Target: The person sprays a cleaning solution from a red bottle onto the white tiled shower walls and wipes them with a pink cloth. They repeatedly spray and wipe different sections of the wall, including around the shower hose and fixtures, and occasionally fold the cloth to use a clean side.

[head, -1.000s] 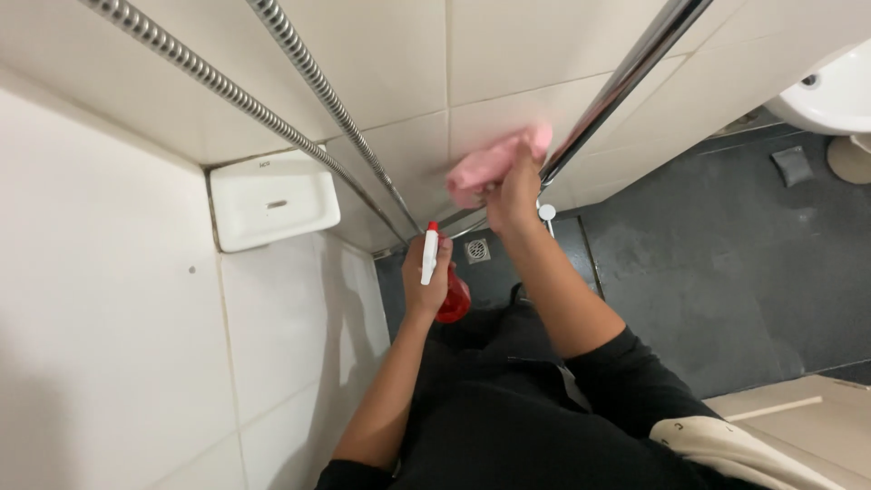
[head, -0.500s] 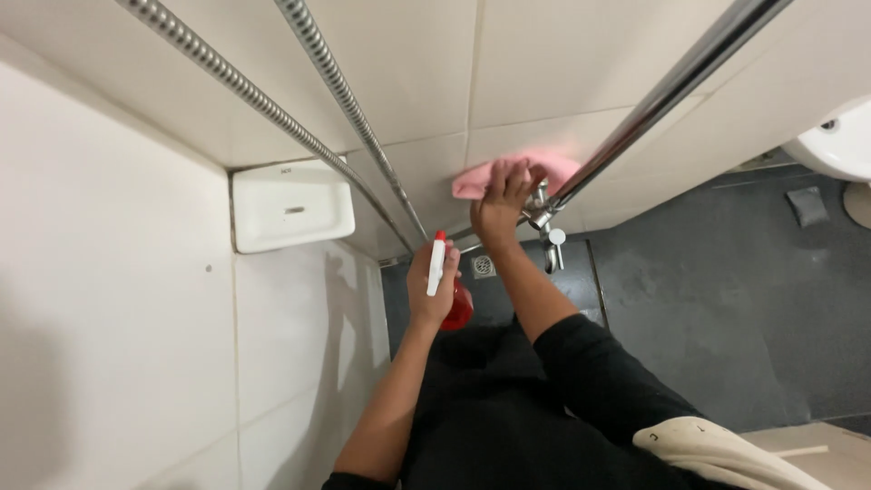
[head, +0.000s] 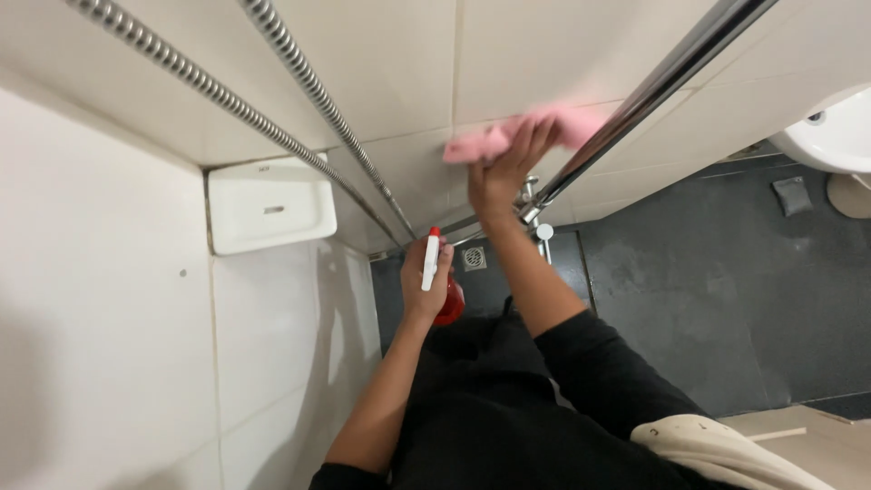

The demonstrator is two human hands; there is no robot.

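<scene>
Far left, pale wall tiles (head: 100, 299) fill the view; a white soap dish (head: 270, 203) is fixed in the corner where two tiled walls meet. Two ribbed metal shower hoses (head: 308, 77) run diagonally down from the upper left toward the fittings low on the wall. Centre, the left hand (head: 425, 283) is raised in front of the body, grip clamped around a spray bottle (head: 440, 281) with a white nozzle and red body, nozzle end up, bottle held clear of the wall. Just beyond it on the dark floor, a square floor drain (head: 474, 259). Above and a little right, the right hand (head: 504, 168) presses flat on a pink cloth (head: 508, 136) against the tiled wall, fingers spread over the cloth rather than curled; cloth blurred, lying across a tile joint just left of a slanting chrome rail (head: 653, 91). Chrome tap fittings (head: 535, 213) sit below that hand, near the wrist. Both arms come from black sleeves, black clothing below. Right side: dark grey floor (head: 726, 290), the edge of a white basin or bowl (head: 835, 136) at upper right, and a cream fabric item (head: 717, 449) at lower right.
</scene>
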